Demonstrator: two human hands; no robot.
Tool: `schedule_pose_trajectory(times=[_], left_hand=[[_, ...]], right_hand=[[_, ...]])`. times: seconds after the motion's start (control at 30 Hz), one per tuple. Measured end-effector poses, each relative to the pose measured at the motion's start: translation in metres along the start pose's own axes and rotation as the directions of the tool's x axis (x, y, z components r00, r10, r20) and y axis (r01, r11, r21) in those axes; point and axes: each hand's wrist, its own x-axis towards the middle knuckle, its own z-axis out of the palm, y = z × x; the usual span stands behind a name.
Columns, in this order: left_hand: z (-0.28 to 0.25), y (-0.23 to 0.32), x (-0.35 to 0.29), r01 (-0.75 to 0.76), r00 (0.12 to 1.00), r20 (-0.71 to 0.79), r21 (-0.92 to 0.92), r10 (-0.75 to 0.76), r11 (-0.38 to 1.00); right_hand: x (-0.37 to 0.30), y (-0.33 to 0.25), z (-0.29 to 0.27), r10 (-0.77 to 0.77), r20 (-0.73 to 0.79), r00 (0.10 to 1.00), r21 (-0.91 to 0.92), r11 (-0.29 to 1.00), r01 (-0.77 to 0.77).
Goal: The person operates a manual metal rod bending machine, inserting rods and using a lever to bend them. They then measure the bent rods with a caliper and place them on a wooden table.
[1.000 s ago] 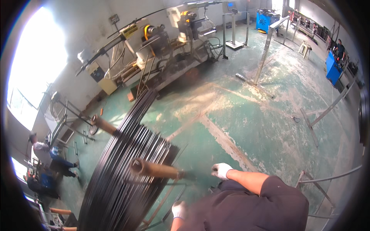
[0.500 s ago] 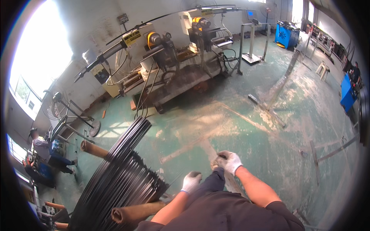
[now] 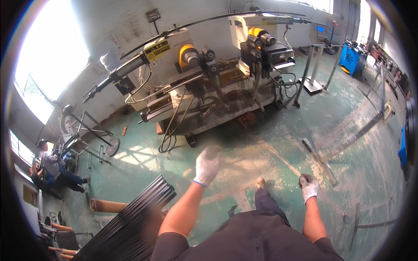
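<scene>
My left hand (image 3: 208,165), in a white knit glove with a dark palm side, is stretched forward over the floor. Motion smears its fingers, and I see nothing held in it. Out to the right hangs my right hand (image 3: 308,188), gloved the same way, its fingers curled in. Whatever may be inside them is hidden. Left of my body lies a bundle of long thin black rods or tubes (image 3: 126,217), nearest to my left forearm but apart from the left hand. A brown roll or tube (image 3: 109,205) sticks out from behind the bundle.
Ahead stands a long machine (image 3: 230,102) with two orange-capped heads and hanging cables. A metal bar (image 3: 320,161) lies on the green floor at right. A scale (image 3: 313,85) and a blue machine (image 3: 353,58) stand farther right. Another person (image 3: 58,167) works at far left.
My hands have come apart from near my leg: the left forward, the right out to the side. The machine appears closer, and the black bundle sits lower in view.
</scene>
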Motion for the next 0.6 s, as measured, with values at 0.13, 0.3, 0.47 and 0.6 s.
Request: schedule_pose_trajectory(times=[0.13, 0.3, 0.47, 0.6], left_hand=[[-0.016, -0.004, 0.133, -0.075, 0.994, -0.07, 0.047, 0.078, 0.996], [-0.04, -0.013, 0.288, -0.152, 0.963, -0.152, 0.365, 0.22, 0.918], [-0.068, -0.038, 0.407, -0.156, 0.918, -0.291, 0.358, 0.268, 0.921], [-0.106, -0.072, 0.49, -0.045, 0.943, -0.244, 0.582, 0.227, 0.812]], right_hand=[[0.095, -0.085, 0.083, -0.09, 0.135, 0.987, 0.106, 0.991, 0.076], [0.227, -0.254, 0.203, -0.385, 0.268, 0.883, 0.136, 0.923, 0.361], [0.289, -0.478, 0.341, -0.755, 0.385, 0.531, 0.245, 0.638, 0.73], [0.328, -0.607, 0.456, -0.875, 0.388, 0.29, 0.351, 0.431, 0.831]])
